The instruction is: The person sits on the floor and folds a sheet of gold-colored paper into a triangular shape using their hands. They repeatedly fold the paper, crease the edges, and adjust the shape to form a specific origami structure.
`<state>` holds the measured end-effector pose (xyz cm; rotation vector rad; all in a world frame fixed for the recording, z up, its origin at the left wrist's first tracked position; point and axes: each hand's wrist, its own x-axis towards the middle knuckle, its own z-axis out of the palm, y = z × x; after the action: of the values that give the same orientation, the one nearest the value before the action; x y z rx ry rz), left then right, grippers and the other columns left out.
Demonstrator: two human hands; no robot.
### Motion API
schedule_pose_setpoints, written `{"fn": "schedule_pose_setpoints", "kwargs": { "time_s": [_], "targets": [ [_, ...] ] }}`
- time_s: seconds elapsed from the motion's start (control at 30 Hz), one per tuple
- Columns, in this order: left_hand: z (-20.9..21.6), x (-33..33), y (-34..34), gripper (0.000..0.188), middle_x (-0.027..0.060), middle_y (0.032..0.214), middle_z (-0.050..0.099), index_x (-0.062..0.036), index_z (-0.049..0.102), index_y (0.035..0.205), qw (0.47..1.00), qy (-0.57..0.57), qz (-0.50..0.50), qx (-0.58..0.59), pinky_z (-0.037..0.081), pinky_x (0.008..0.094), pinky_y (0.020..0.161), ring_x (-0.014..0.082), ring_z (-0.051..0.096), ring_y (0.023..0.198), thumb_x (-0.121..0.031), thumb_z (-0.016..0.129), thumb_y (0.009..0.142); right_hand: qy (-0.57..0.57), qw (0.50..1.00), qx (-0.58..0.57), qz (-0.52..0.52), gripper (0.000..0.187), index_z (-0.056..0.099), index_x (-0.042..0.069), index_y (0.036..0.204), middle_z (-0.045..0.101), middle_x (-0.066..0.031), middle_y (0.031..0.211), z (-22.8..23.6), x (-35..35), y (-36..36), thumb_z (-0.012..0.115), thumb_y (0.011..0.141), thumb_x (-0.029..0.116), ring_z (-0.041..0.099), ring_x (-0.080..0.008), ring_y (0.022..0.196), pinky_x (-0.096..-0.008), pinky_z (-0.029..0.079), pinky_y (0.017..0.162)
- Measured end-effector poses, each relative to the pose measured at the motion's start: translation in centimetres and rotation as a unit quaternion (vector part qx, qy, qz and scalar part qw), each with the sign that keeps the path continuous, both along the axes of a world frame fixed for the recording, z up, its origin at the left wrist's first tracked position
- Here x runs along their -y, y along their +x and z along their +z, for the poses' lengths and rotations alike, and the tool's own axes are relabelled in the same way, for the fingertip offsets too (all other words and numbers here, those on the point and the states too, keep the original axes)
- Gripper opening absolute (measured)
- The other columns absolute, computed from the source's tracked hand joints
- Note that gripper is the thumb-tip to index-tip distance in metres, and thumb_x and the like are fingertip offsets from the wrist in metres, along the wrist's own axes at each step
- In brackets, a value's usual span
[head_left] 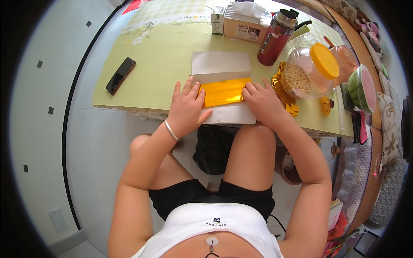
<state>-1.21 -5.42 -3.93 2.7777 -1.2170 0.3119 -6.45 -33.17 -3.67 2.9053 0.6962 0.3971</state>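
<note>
A shiny strip of gold foil paper [224, 93] lies across white paper [220, 61] at the table's near edge. My left hand [186, 107] rests flat at the foil's left end, fingers spread and thumb pointing toward the lower white sheet. At the opposite end, my right hand [263, 103] has its fingers curled and pressed together on the foil's edge; the thumb is partly hidden. Just right of that hand sits a pile of folded gold foil pieces [284, 92].
A phone [121, 76] lies far left on the table [159, 51]. To the right stand a red thermos [277, 38], a yellow-lidded jar [301, 71] and a cut watermelon [362, 89]. Behind are a tissue box [243, 28] and a drink carton [217, 21].
</note>
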Motion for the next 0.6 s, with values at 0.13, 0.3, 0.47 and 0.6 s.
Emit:
{"fn": "schedule_pose_setpoints", "kwargs": {
  "time_s": [0.13,0.3,0.47,0.6],
  "targets": [
    [0.7,2.3,0.3,0.034,0.0144,0.121,0.064,-0.0033,0.07,0.108,0.997,-0.06,-0.034,0.03,0.042,0.0497,0.103,0.0337,0.055,0.121,-0.023,0.069,0.081,0.021,0.996,0.074,0.042,0.005,0.061,0.009,0.083,0.061,-0.0061,0.086,-0.4,0.4,0.8,0.062,0.078,0.01,0.062,-0.0254,0.089,-0.0518,0.044,0.107],
    [-0.5,4.1,-1.5,0.018,0.0088,0.094,0.067,-0.0056,0.071,0.095,0.989,-0.137,-0.054,0.018,0.053,0.0392,0.074,0.0284,0.064,0.087,-0.007,0.069,0.077,0.132,0.986,0.091,0.043,0.003,0.06,0.009,0.073,0.059,-0.005,0.074,-0.1,-3.1,-2.2,0.062,0.074,0.011,0.062,-0.0262,0.084,-0.048,0.048,0.095],
    [-1.9,4.3,-3.0,0.01,0.0111,0.087,0.066,-0.0044,0.07,0.09,0.948,-0.312,-0.051,-0.038,0.053,0.039,0.071,0.0305,0.064,0.081,-0.005,0.072,0.08,0.449,0.893,0.006,-0.02,0.005,0.067,0.005,0.085,0.068,-0.011,0.086,-0.8,-5.5,-2.5,0.07,0.082,0.005,0.064,-0.0317,0.085,-0.0404,0.052,0.075],
    [-2.1,4.0,-2.8,0.008,0.012,0.086,0.064,-0.0033,0.068,0.084,0.927,-0.363,0.012,-0.093,0.05,0.0403,0.074,0.0317,0.061,0.083,-0.008,0.074,0.083,0.545,0.823,-0.091,-0.129,0.011,0.066,0.002,0.087,0.067,-0.0133,0.084,-1.6,-4.8,-1.7,0.072,0.087,0.011,0.064,-0.0326,0.081,-0.04,0.051,0.074]
  ]
}}
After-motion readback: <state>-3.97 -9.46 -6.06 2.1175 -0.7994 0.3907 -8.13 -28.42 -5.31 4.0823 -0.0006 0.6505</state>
